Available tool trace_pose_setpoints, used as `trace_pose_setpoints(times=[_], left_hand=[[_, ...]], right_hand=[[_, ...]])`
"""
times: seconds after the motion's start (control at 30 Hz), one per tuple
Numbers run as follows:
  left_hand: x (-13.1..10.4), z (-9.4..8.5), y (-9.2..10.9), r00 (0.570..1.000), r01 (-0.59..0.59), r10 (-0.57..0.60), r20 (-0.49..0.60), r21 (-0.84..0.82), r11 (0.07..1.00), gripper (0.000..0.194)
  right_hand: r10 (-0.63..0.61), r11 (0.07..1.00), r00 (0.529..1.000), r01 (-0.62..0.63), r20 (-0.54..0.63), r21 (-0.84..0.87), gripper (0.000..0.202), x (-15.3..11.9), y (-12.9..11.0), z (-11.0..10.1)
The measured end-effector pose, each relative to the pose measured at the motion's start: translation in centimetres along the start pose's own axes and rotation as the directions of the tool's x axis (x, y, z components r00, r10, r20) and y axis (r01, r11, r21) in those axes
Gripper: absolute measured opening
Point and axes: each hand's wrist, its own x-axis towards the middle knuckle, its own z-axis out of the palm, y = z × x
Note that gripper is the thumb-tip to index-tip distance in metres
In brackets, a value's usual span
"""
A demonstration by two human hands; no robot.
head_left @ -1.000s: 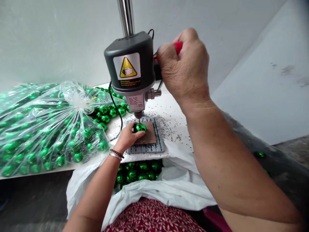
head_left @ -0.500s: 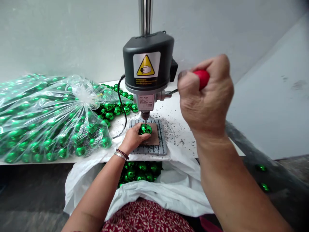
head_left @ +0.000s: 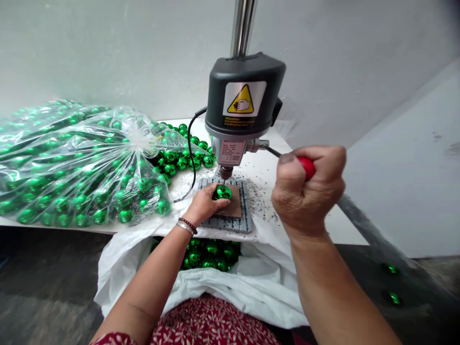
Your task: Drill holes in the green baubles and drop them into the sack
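A shiny green ball [head_left: 224,192] rests on a brown board [head_left: 235,203] over the grey base plate [head_left: 247,215] of a drill press [head_left: 244,103]. My left hand [head_left: 207,203] grips it from the left, thumb in front and fingers behind. Right above the ball stands the thin drill bit [head_left: 224,182]; whether the tip is in the ball I cannot tell. My right hand [head_left: 311,189] is wrapped round the red knob [head_left: 307,166] of the feed lever [head_left: 272,151], to the right of the drill head.
On the left of the white table [head_left: 276,141] lies a clear plastic bag [head_left: 136,136] full of green balls, with several loose balls [head_left: 181,163] beside it. Dark shavings surround the base. A white sack [head_left: 122,263] holding green balls hangs open below the front edge. A black cord [head_left: 189,143] curves left.
My right hand has come down with the lever knob. My left hand still holds the ball under the bit. The whole view has tilted and shifted a little.
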Motion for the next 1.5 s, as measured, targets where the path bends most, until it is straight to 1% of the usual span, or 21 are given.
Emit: trace_pose_setpoints(times=[0.13,0.3,0.47,0.53,0.57,0.6,0.67,0.73,0.77,0.83,0.93,1.07,1.1,1.13,1.17,1.23,1.3,1.37,1.43,1.5], left_hand=[[0.0,0.1,-0.1,1.0,-0.013,0.013,-0.013,-0.004,1.0,0.033],[0.0,0.1,0.0,1.0,-0.013,0.013,-0.016,-0.013,1.0,0.034],[0.0,0.2,-0.1,1.0,-0.014,0.014,-0.018,-0.031,0.999,0.032],[0.0,0.3,-0.2,1.0,-0.015,0.014,-0.025,-0.036,0.999,0.031],[0.0,0.4,-0.3,0.999,-0.011,0.009,-0.032,-0.039,0.999,0.031],[0.0,0.4,-0.3,0.999,-0.001,-0.001,-0.041,-0.042,0.999,0.032],[-0.1,0.6,-0.3,0.998,0.025,-0.028,-0.062,-0.047,0.999,0.036],[-0.4,0.5,-0.4,0.997,0.027,-0.032,-0.072,-0.075,0.997,0.04],[-0.7,0.5,-0.5,0.997,0.014,-0.021,-0.073,-0.094,0.995,0.041],[-1.6,0.1,-0.7,0.998,-0.014,0.005,-0.07,-0.117,0.993,0.041],[-3.4,-0.8,-1.1,0.998,-0.041,0.037,-0.041,-0.103,0.994,0.042],[-6.3,-2.6,-2.2,0.998,-0.046,0.049,0.028,-0.087,0.995,0.058],[-6.9,-3.1,-2.6,0.999,-0.038,0.04,0.014,-0.072,0.997,0.06],[-7.5,-3.6,-3.0,0.999,-0.025,0.024,-0.023,-0.054,0.998,0.06],[-8.0,-4.0,-3.5,0.997,-0.004,0.002,-0.076,-0.033,0.999,0.058],[-8.3,-4.9,-4.3,0.979,0.051,-0.046,-0.197,0.018,0.999,0.048],[-7.7,-5.8,-4.9,0.962,0.076,-0.048,-0.268,0.094,0.993,0.039],[-6.0,-6.6,-5.1,0.961,0.041,0.014,-0.275,0.195,0.98,0.035],[-3.4,-7.5,-4.9,0.964,0.003,0.075,-0.254,0.296,0.955,0.035],[-0.2,-8.2,-4.7,0.968,0.04,0.067,-0.24,0.414,0.909,0.038]], right_hand=[[-0.046,0.999,0.998,0.046,-0.05,0.014,0.012,-0.8,0.4,0.3],[-0.155,0.988,0.979,0.154,-0.134,-0.013,0.008,-1.9,1.0,0.7],[-0.204,0.978,0.97,0.208,-0.131,0.011,0.004,-3.8,2.0,1.1],[-0.21,0.976,0.967,0.216,-0.142,0.029,0.005,-3.6,2.0,1.2],[-0.204,0.977,0.966,0.212,-0.157,0.034,0.007,-3.0,1.8,1.3],[-0.19,0.979,0.967,0.199,-0.168,0.039,0.009,-2.1,1.5,1.3],[-0.123,0.989,0.979,0.134,-0.162,0.061,0.015,0.5,0.5,1.4],[0.029,0.995,0.998,-0.024,-0.062,0.094,0.019,3.5,-0.7,1.4],[0.087,0.992,0.996,-0.086,-0.009,0.088,0.018,4.8,-1.2,1.5],[0.178,0.983,0.984,-0.179,0.033,0.037,0.017,6.5,-2.0,1.5],[0.228,0.974,0.973,-0.228,0.045,-0.019,0.013,7.1,-2.4,1.6],[0.199,0.98,0.98,-0.199,-0.001,-0.023,0.009,6.5,-2.1,1.8],[0.196,0.98,0.98,-0.197,-0.015,-0.023,0.01,6.4,-2.0,1.9],[0.198,0.98,0.98,-0.199,-0.025,-0.025,0.011,6.4,-2.0,1.9],[0.201,0.979,0.979,-0.202,-0.033,-0.028,0.012,6.4,-1.9,1.9],[0.204,0.978,0.978,-0.206,-0.042,-0.033,0.015,6.4,-1.8,2.0],[0.198,0.979,0.979,-0.2,-0.051,-0.031,0.016,6.4,-1.7,2.1],[0.194,0.98,0.978,-0.196,-0.07,-0.022,0.015,6.4,-1.6,2.2],[0.204,0.979,0.975,-0.205,-0.086,-0.001,0.015,6.4,-1.5,2.3],[0.223,0.975,0.971,-0.222,-0.089,0.021,0.014,6.5,-1.4,2.3]])
